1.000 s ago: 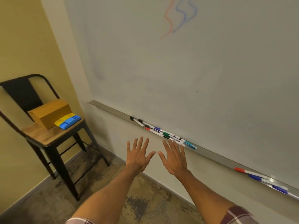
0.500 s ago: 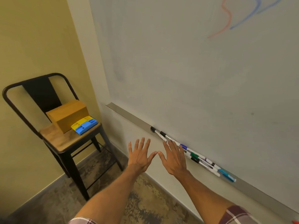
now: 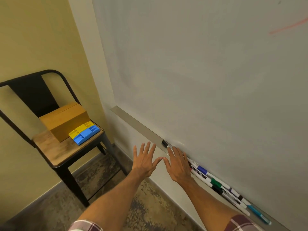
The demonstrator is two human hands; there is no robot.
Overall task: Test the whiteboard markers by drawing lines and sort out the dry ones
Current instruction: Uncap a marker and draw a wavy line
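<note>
The whiteboard (image 3: 208, 72) fills everything above and to the right of the hands. A yellow wall (image 3: 33, 39) stands off to their left, and a mottled floor (image 3: 103, 197) lies below the forearms. A black metal chair (image 3: 65, 154) with a wooden seat stands well to the left of the left hand. A long metal ledge (image 3: 138, 126) runs along the foot of the whiteboard, from above the left hand's fingertips down past the right hand.

The left hand (image 3: 145, 161) and the right hand (image 3: 178, 165) are held out side by side, backs to the camera. Each is flat with its fingers straight and fanned, gripping nothing. Their thumb tips meet or nearly meet between them. The left hand hangs in front of the wall under the ledge. The right hand's fingers (image 3: 175, 151) overlap the ledge in this view; whether they touch it or a marker cannot be told.

A tan box (image 3: 66, 124) sits on the chair seat. The markers (image 3: 216, 182) lie along the ledge. One black cap (image 3: 165, 143) shows just beyond the right fingertips, and the rest run beside the right wrist and forearm, ending in a teal one (image 3: 258, 214). A yellow eraser (image 3: 80, 130) and a blue eraser (image 3: 85, 136) rest side by side against the box's front. A faint red stroke (image 3: 288, 27) marks the whiteboard far up and right of the right hand.
</note>
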